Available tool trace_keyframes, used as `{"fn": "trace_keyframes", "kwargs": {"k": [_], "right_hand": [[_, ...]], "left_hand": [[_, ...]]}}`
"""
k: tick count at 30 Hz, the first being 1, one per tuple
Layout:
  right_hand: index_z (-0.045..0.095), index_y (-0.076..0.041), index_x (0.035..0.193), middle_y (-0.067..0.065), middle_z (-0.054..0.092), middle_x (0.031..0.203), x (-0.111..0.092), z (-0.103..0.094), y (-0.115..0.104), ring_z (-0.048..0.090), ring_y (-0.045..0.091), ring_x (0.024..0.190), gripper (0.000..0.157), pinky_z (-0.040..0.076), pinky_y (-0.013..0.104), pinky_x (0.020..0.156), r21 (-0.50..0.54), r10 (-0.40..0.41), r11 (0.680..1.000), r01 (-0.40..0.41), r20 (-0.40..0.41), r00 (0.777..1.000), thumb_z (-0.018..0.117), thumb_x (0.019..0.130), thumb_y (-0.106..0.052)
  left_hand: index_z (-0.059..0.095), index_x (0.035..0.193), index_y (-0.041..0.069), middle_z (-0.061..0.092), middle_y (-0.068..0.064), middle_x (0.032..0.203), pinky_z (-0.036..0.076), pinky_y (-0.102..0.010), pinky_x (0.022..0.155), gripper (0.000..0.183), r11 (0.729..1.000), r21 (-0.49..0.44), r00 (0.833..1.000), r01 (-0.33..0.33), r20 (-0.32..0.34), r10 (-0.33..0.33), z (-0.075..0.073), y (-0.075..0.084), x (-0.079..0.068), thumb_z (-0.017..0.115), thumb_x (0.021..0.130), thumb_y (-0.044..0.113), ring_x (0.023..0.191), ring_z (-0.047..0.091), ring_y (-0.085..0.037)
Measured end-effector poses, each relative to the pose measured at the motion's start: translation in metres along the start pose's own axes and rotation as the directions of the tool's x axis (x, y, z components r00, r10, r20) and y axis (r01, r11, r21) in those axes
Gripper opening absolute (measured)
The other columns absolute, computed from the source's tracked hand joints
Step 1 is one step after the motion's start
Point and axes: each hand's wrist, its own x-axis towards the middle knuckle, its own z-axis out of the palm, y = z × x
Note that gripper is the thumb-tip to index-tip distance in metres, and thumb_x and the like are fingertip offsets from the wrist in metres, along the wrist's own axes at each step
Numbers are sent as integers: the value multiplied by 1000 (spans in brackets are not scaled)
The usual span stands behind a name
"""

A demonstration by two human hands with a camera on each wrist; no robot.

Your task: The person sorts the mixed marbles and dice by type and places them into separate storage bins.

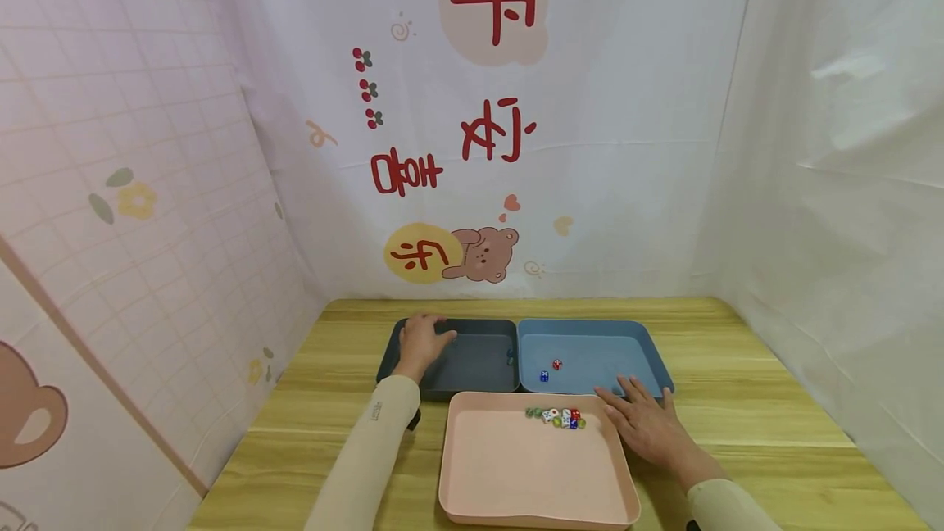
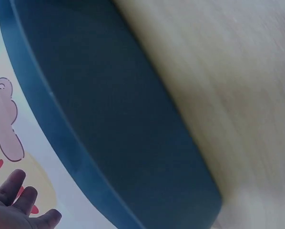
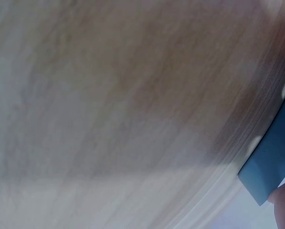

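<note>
My left hand [image 1: 424, 344] is over the left part of the dark blue-grey tray [image 1: 472, 363], thumb and fingers spread apart with nothing seen between them. In the left wrist view its fingers [image 2: 25, 200] show beyond the tray's wall [image 2: 114, 114]. My right hand [image 1: 649, 426] lies with straight, spread fingers at the front right corner of the light blue tray [image 1: 590, 342], beside the pink tray. One fingertip [image 3: 284, 202] meets the blue tray's edge [image 3: 271, 167] in the right wrist view. In the light blue tray lie a blue die [image 1: 544, 376] and a red die [image 1: 557, 365].
The pink tray [image 1: 534, 474] stands in front, with several dice [image 1: 566, 416] and green marbles [image 1: 534, 413] clustered near its far wall. Small dark marbles [image 1: 510, 356] sit at the dark tray's right side. A wooden table [image 1: 767, 433] bears everything; printed curtains [image 1: 627, 146] enclose it.
</note>
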Motion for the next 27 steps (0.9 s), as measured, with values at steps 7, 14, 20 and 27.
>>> {"fn": "trace_keyframes", "kwargs": {"k": [7, 14, 20, 27], "right_hand": [[58, -19, 142, 25, 42, 150, -2, -3, -1, 32, 48, 139, 44, 9, 81, 102, 11, 1, 1000, -1, 6, 1000, 48, 104, -39], [59, -18, 141, 26, 43, 148, -3, -3, -1, 33, 49, 138, 43, 12, 81, 101, 16, -9, 1000, 9, -1, 1000, 48, 104, -38], [58, -18, 141, 25, 43, 149, -1, -3, -1, 32, 49, 139, 43, 10, 81, 101, 14, -4, 1000, 4, 2, 1000, 48, 104, -38], [59, -19, 141, 25, 43, 149, -1, -2, 0, 32, 48, 139, 43, 10, 81, 102, 1, -1, 1000, 1, 1, 1000, 48, 104, -39]], "left_hand": [[68, 125, 10, 57, -18, 130, 33, -61, 107, 41, 997, -74, 1000, 20, -16, -21, -1, 20, 0, 75, 91, 30, 125, 48, -41], [68, 125, 9, 55, -17, 131, 42, -56, 101, 41, 974, -222, 998, 53, -30, -61, 11, 42, -7, 76, 90, 28, 125, 48, -37], [69, 123, 7, 54, -18, 132, 42, -55, 102, 39, 942, -329, 990, 73, -87, -107, 20, 63, -23, 77, 89, 25, 125, 47, -40], [73, 114, 8, 56, -18, 126, 42, -56, 97, 33, 944, -327, 971, 37, -213, -112, 31, 85, -41, 78, 87, 27, 118, 50, -40]]}}
